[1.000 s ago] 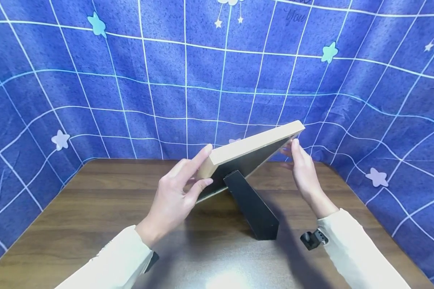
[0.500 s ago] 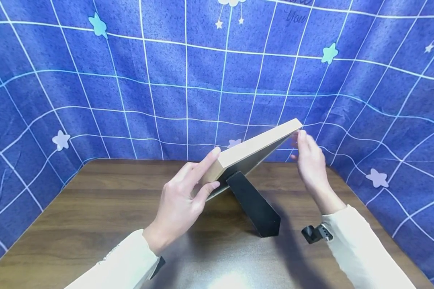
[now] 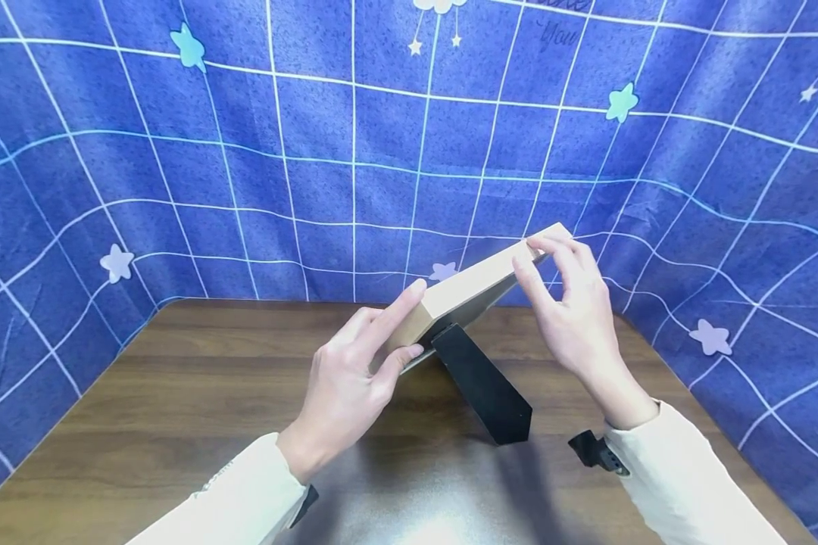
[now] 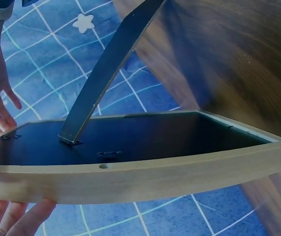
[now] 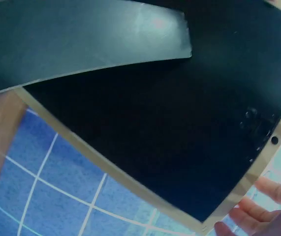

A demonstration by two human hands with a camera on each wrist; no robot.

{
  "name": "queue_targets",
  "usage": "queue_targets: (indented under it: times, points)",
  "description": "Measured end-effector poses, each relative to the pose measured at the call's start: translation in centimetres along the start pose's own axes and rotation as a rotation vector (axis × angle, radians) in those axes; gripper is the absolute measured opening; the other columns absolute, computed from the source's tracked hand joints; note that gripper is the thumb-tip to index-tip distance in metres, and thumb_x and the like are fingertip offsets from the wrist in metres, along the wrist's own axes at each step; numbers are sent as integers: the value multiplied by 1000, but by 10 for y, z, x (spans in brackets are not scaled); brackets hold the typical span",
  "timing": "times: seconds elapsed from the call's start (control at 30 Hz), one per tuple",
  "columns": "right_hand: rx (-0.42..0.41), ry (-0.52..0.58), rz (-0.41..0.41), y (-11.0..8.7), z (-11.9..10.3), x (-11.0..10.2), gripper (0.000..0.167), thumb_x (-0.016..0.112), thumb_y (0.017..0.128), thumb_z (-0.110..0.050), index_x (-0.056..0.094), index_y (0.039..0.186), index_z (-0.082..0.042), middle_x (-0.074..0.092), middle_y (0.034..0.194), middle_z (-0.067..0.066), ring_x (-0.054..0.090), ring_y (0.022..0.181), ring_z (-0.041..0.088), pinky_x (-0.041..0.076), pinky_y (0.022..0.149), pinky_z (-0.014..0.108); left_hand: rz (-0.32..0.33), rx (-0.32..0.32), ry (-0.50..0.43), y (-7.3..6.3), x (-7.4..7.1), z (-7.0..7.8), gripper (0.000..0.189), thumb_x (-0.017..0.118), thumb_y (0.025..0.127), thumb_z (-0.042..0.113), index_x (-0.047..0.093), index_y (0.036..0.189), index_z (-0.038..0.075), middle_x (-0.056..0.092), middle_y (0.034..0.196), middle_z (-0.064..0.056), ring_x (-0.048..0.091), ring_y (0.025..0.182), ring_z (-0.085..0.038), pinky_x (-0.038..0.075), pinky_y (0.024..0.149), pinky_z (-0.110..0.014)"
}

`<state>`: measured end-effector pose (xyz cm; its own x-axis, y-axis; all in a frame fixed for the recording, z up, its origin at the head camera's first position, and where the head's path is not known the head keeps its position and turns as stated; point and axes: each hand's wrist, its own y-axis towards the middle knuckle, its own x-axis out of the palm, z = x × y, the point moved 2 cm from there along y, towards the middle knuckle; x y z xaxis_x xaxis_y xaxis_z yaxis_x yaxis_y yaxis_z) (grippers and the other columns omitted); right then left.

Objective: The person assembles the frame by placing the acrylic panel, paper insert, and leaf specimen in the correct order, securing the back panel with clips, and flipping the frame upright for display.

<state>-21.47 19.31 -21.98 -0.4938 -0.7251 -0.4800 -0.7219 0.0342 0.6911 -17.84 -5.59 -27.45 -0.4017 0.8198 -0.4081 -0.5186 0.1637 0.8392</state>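
Observation:
A picture frame with a pale wooden border (image 3: 480, 280) stands tilted, its black backing (image 4: 150, 137) facing me. A black easel leg (image 3: 487, 390) slants from the backing down to the table. My left hand (image 3: 354, 371) grips the frame's left side, thumb on the back and fingers over the wooden edge. My right hand (image 3: 576, 310) is at the upper right corner, thumb and finger extended along the top edge. In the right wrist view its fingers (image 5: 251, 211) lie against the border's outer side. The frame's front is hidden.
The frame stands on a brown wood-grain table (image 3: 245, 363). A blue curtain (image 3: 313, 182) with white grid lines and stars hangs behind and on both sides. Small metal fittings (image 4: 109, 155) sit on the backing, and a hole (image 5: 274, 140) shows in the border.
My right hand has moved from beside the frame's right side up and left onto its top edge. The frame and my left hand have shifted slightly right.

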Motion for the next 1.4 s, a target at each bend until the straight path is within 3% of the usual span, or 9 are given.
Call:
queue_targets:
  times: [0.2, 0.5, 0.77, 1.1, 1.17, 1.27, 1.4]
  points:
    - [24, -54, -64, 0, -4, 1, 55, 61, 98, -48, 61, 138, -11, 51, 144, 13, 44, 138, 35, 37, 106, 58, 1, 4, 1, -1, 1, 2, 69, 83, 86, 16, 55, 147, 34, 66, 100, 3, 63, 82, -9, 49, 60, -31]
    - [-19, -43, -127, 4, -1, -1, 53, 63, 99, -37, 56, 142, -6, 49, 147, 17, 42, 139, 38, 34, 108, 61, 22, 66, 27, -2, 5, 9, 70, 85, 83, 13, 58, 144, 33, 65, 96, 3, 56, 73, -9, 45, 55, -27]
    - [1, 7, -211, 9, 1, -4, 53, 59, 102, -35, 53, 147, -8, 49, 151, 13, 44, 140, 33, 38, 110, 56, 33, 106, 82, -1, 10, 18, 69, 87, 81, 15, 60, 142, 33, 64, 91, 4, 55, 70, -8, 46, 52, -29]
    - [115, -135, -401, -1, -22, -15, 81, 51, 100, -61, 28, 162, -14, 22, 167, 12, 21, 153, 35, 23, 118, 63, 36, 139, 118, -2, 16, 27, 68, 86, 82, 17, 59, 141, 33, 62, 90, 4, 59, 71, -10, 49, 50, -31]
    - [123, -147, -417, -5, -30, -15, 84, 51, 99, -64, 26, 162, -14, 22, 167, 11, 26, 151, 36, 26, 117, 62, 41, 132, 127, -2, 16, 27, 69, 87, 82, 19, 58, 143, 32, 62, 89, 4, 59, 71, -10, 50, 51, -31]
    - [130, -144, -419, -8, -40, -14, 84, 50, 99, -64, 26, 162, -14, 25, 166, 12, 44, 141, 37, 35, 112, 60, 47, 112, 128, -1, 17, 28, 68, 88, 81, 20, 60, 142, 31, 63, 88, 4, 58, 70, -10, 50, 52, -31]
    - [144, -128, -414, -9, -45, -12, 83, 51, 100, -61, 28, 162, -12, 24, 166, 15, 40, 143, 37, 33, 114, 60, 57, 98, 111, -2, 19, 27, 62, 89, 79, 21, 65, 136, 28, 65, 88, 5, 59, 68, -10, 51, 54, -31]
